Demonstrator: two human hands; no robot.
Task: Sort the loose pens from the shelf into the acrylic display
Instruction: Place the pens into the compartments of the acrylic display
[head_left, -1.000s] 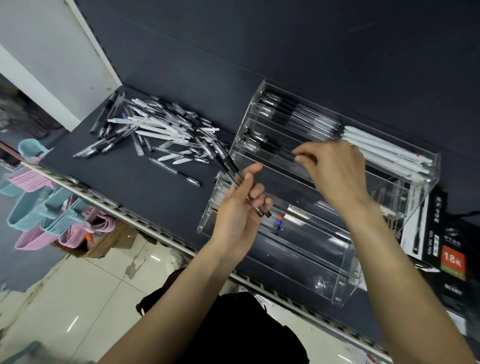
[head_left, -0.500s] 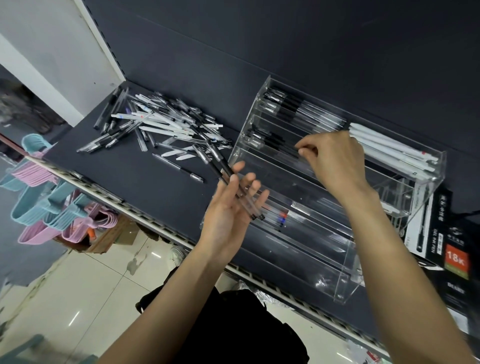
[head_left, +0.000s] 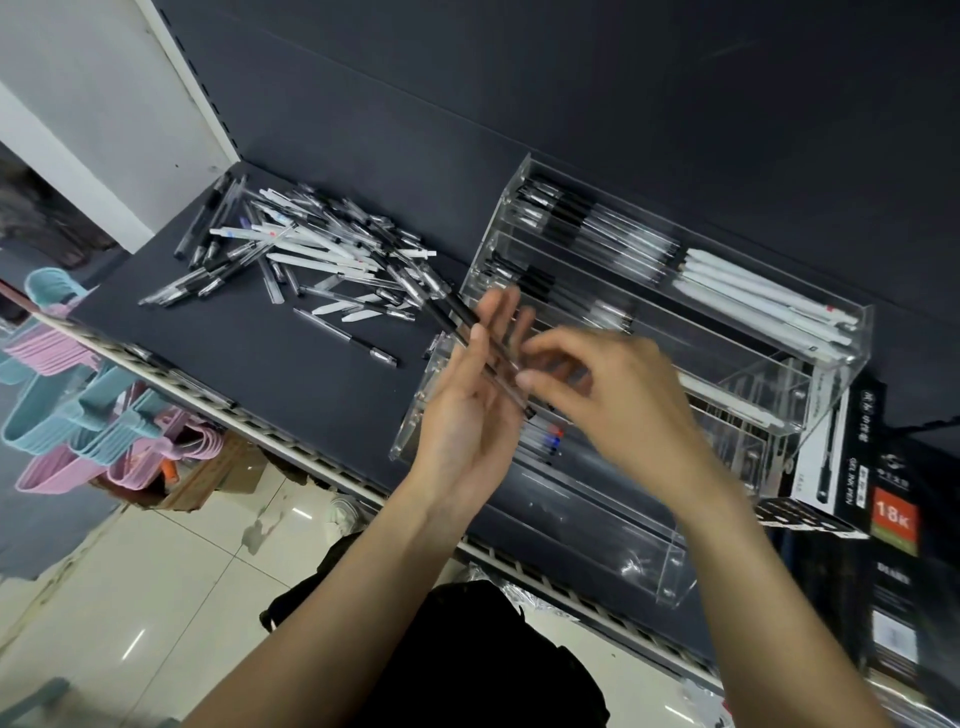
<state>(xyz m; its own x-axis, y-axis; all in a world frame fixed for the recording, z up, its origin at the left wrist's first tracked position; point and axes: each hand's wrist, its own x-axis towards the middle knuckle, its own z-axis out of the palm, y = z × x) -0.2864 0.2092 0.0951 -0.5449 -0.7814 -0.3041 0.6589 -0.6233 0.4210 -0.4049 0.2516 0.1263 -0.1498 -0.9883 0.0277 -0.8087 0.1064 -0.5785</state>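
Note:
A pile of loose pens (head_left: 322, 254), clear, black-capped and white, lies on the dark shelf (head_left: 249, 358) at the left. The tiered acrylic display (head_left: 670, 571) stands to its right. Its top tier holds black-capped pens (head_left: 587, 228) and white pens (head_left: 753, 296). A lower tier holds a few red- and blue-tipped pens (head_left: 553, 439). My left hand (head_left: 467, 415) holds a small bunch of black-capped pens (head_left: 460, 314) in front of the display, its thumb pressing them against straight fingers. My right hand (head_left: 618, 410) is blurred, its fingers loosely curled and its thumb tip at the bunch.
One pen (head_left: 345, 338) lies apart from the pile. Black pen boxes (head_left: 852, 467) stand right of the display. Pink and blue hangers (head_left: 78, 405) hang below the shelf's front edge (head_left: 260, 421), over a cardboard box (head_left: 208, 478) and tiled floor.
My right hand has left the display's second tier and come down to the bunch in my left hand. My left hand's fingers have straightened out.

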